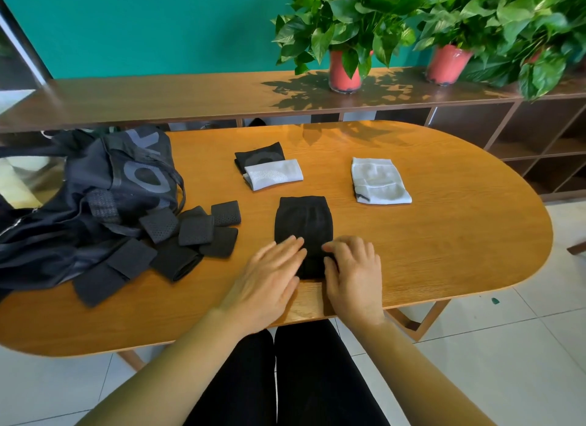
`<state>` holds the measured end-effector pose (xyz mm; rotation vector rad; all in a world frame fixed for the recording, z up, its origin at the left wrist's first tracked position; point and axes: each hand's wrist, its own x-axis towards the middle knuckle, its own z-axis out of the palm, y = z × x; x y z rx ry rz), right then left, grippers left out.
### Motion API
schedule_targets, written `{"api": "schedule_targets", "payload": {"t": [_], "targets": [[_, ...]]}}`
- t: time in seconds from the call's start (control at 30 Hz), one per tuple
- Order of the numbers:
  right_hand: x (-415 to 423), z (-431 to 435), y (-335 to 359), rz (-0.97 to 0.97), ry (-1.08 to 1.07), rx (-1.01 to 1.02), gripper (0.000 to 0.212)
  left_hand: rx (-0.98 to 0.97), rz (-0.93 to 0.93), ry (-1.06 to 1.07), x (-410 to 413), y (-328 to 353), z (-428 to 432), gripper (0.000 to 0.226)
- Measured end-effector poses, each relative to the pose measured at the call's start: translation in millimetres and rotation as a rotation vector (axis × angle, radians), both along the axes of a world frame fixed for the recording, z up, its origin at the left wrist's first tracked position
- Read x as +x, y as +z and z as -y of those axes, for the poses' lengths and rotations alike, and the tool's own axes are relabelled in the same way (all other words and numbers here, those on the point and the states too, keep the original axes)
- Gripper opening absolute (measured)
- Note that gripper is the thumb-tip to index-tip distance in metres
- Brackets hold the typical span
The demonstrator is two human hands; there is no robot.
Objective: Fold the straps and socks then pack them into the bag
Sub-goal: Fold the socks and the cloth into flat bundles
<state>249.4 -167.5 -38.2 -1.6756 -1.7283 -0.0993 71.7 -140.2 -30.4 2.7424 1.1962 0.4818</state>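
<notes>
While left hand (pixel 269 273) presses black sock (pixel 302 219), fingers straight | right hand (pixel 355 267) grip: curled, pinching its edge

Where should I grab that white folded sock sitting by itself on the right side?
Pinch the white folded sock at its near edge, coming from the front. It lies flat in stacked layers with bare table around it, so a pinch through all layers there should keep it folded.
</notes>
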Motion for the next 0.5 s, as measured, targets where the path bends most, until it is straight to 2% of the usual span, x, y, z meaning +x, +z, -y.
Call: {"api": "schedule_targets", "payload": {"t": [0.1,0.2,0.33,0.5], "targets": [[0,9,-11,0.272,0.232,-0.168,0.045,-0.053,-0.211,-0.034,-3,-4,3,0.062],[4,12,-18,0.434,0.256,-0.378,0.064,-0.088,-0.335,-0.024,-5,-6,1,0.067],[12,12,-13,0.445,0.28,-0.53,0.071,-0.096,-0.398,-0.022,-9,-5,-1,0.067],[20,14,-8,0.444,0.239,-0.591,0.072,-0.107,-0.411,-0.003,-17,-5,0,0.07]]}}
